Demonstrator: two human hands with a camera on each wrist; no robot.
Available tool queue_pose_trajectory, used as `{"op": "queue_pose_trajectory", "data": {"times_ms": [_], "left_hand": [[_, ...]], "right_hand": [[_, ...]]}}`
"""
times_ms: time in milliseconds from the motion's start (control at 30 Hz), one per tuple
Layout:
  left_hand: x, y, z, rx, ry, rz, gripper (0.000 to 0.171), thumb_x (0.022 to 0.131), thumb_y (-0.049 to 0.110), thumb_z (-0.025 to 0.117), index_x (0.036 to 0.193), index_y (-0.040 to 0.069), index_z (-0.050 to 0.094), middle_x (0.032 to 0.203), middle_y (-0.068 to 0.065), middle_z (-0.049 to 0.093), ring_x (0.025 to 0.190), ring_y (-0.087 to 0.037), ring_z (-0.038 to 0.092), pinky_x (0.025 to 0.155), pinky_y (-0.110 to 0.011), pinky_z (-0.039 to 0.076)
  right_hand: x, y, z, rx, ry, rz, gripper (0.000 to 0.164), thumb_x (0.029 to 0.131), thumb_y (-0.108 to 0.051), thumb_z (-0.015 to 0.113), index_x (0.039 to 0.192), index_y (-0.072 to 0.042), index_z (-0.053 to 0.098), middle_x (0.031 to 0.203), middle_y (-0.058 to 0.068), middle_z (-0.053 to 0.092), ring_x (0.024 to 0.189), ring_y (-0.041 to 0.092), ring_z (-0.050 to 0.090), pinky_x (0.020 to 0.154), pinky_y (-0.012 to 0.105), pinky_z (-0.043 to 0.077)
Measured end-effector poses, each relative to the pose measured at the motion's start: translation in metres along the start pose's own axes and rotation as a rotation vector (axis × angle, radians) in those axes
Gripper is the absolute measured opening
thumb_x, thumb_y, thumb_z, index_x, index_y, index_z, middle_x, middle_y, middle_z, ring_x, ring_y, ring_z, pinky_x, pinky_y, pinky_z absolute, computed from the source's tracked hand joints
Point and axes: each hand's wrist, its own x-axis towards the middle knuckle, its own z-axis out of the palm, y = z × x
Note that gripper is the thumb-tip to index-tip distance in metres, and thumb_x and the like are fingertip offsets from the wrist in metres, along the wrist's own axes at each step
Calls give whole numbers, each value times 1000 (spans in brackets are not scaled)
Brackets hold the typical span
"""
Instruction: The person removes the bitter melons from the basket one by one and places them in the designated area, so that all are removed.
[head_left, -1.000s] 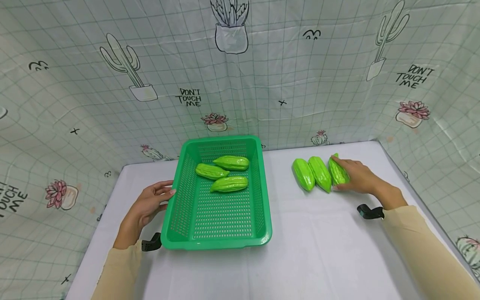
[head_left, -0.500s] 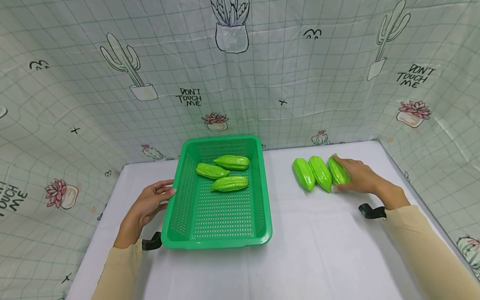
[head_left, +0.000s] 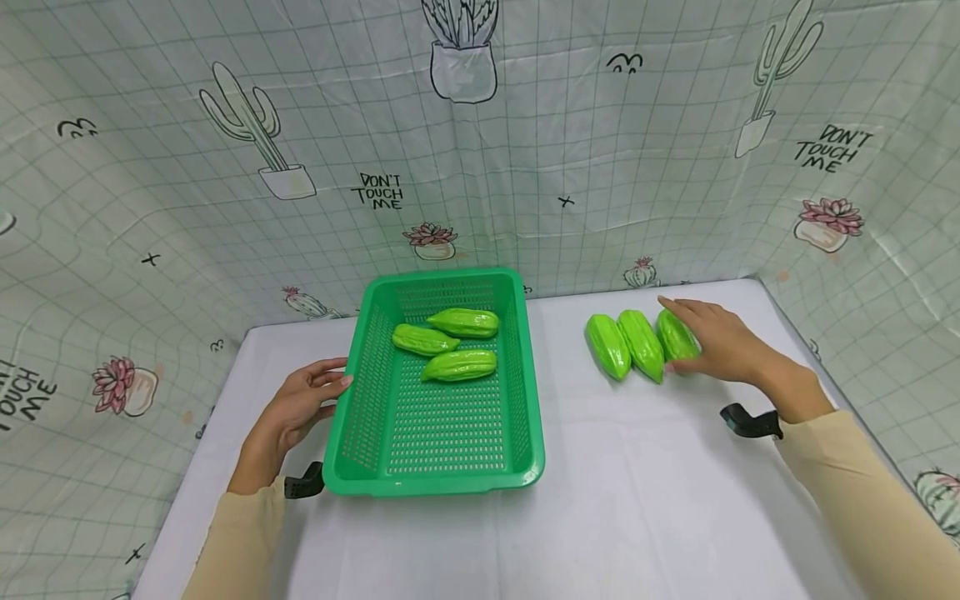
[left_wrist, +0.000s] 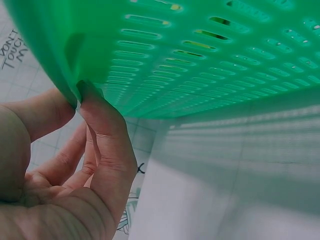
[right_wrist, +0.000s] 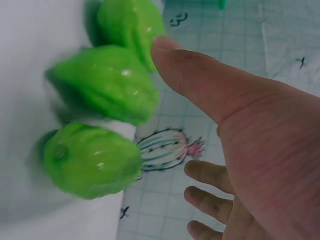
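On a white table [head_left: 600, 525], a person's left hand [head_left: 296, 404] pinches the left rim of a green basket [head_left: 431, 486] between thumb and finger; three green gourds [head_left: 459, 365] lie in its far half. At right, the right hand [head_left: 727, 346], fingers extended, hovers by the rightmost of three loose gourds [head_left: 641, 345], before a cactus-print cloth [head_left: 525, 158].
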Motion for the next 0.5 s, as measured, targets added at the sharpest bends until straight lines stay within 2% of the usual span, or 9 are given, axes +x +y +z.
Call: {"op": "queue_pose_trajectory", "data": {"times_ms": [267, 500], "left_hand": [[1, 0, 0, -3, 2, 0, 60, 110, 10, 59, 160, -7, 33, 115, 4, 63, 91, -2, 67, 81, -24, 58], [1, -2, -2, 11, -10, 2, 59, 110, 11, 59, 161, -6, 33, 115, 5, 63, 90, -2, 67, 81, -24, 58]], "right_hand": [[4, -31, -15, -33, 59, -89, 101, 83, -29, 94, 160, 4, 37, 152, 37, 45, 137, 60, 43, 110, 76, 34], [8, -53, -19, -41, 115, -184, 99, 79, -27, 96, 158, 1, 42, 152, 33, 47, 138, 54, 45, 111, 73, 33]]}}
